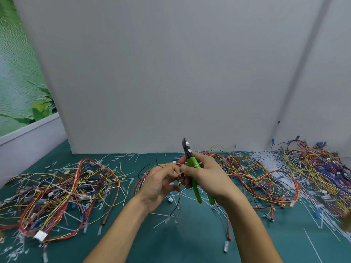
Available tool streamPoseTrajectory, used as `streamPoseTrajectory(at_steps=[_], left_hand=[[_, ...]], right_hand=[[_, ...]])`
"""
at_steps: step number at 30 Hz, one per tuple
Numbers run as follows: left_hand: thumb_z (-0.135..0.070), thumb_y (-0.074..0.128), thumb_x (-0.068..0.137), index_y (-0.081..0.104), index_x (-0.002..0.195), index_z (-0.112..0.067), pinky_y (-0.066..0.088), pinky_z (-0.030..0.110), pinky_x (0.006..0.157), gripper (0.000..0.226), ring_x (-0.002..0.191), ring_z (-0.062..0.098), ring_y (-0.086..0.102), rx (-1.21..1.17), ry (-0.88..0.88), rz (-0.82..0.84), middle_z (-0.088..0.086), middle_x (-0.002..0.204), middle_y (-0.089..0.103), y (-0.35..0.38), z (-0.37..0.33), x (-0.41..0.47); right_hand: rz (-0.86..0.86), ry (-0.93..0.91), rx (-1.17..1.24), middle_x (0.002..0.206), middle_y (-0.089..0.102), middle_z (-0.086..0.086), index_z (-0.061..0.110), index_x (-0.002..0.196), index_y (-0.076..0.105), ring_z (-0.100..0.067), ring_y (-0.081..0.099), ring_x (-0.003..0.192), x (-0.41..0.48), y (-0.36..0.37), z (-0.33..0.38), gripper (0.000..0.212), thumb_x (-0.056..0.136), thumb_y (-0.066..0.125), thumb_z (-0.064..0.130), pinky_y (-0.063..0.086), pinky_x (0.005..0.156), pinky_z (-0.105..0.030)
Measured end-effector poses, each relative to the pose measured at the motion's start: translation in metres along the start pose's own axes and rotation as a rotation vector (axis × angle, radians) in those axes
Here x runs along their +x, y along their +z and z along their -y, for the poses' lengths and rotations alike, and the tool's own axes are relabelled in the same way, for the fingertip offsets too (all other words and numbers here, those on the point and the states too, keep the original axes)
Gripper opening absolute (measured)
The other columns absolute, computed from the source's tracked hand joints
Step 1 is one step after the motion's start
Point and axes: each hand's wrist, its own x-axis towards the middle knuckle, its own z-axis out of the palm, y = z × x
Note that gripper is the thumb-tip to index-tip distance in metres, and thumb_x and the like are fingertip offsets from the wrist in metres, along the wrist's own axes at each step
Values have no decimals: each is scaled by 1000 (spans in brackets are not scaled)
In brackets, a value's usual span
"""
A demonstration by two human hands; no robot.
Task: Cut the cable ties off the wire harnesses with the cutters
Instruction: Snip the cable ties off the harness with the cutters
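Head view: teal mat beneath wire harnesses, grey wall behind.

left hand: curled | right hand: curled (both raised, close together)

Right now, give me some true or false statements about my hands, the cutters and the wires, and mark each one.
The right hand grips the green-handled cutters. True.
The left hand holds a wire harness. True.
The cutters' jaws are closed on the wire harness. False: they point up, above both hands.
The mat is red. False: it is teal.
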Motion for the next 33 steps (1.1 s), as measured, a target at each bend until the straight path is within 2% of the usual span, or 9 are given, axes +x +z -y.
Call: streamPoseTrajectory(at_steps=[6, 16, 21, 24, 29, 33], left_hand=[[-20, 66, 59, 63, 67, -8, 44, 40, 69, 15, 73, 24, 58, -10, 27, 16, 13, 72, 58, -3, 2, 2], [-15, 62, 63, 64, 67, -7, 44, 42, 73, 10, 74, 28, 60, -39, 86, 47, 16, 72, 61, -2, 3, 1], [-20, 67, 69, 65, 71, -6, 52, 34, 65, 14, 75, 25, 64, -98, 84, 61, 15, 75, 61, 3, 2, 0], [-22, 71, 69, 63, 67, -8, 47, 33, 60, 17, 72, 24, 62, -116, 77, 20, 11, 72, 57, 7, 4, 0], [-25, 72, 72, 68, 69, -14, 42, 34, 62, 11, 70, 21, 60, -120, 53, 26, 6, 71, 62, 9, 3, -2], [-27, 73, 72, 65, 68, -13, 43, 32, 61, 16, 67, 23, 57, -140, 16, 36, 13, 75, 61, 12, 3, -4]], right_hand=[[32, 5, 74, 70, 64, -10, 2, 109, 65, -22, 57, 65, 1, -2, -2, 13, 99, 59, -2, 52, 59, -29], [78, 21, 209, 72, 63, -11, 5, 106, 65, -21, 59, 65, 2, -4, -2, 16, 96, 60, -6, 54, 61, -30], [81, 46, 297, 75, 62, -16, 5, 106, 64, -22, 59, 64, 4, -8, -4, 13, 98, 60, -4, 55, 59, -31], [85, 45, 296, 75, 63, -16, 4, 105, 64, -22, 57, 63, 6, -6, -6, 11, 99, 59, -3, 55, 59, -33], [83, 38, 304, 71, 60, -13, 4, 105, 63, -19, 55, 61, 8, -4, -8, 10, 100, 57, -2, 54, 58, -37], [100, 34, 294, 79, 55, -19, 6, 105, 62, -20, 54, 61, 8, -5, -8, 9, 101, 56, 1, 54, 60, -39]])
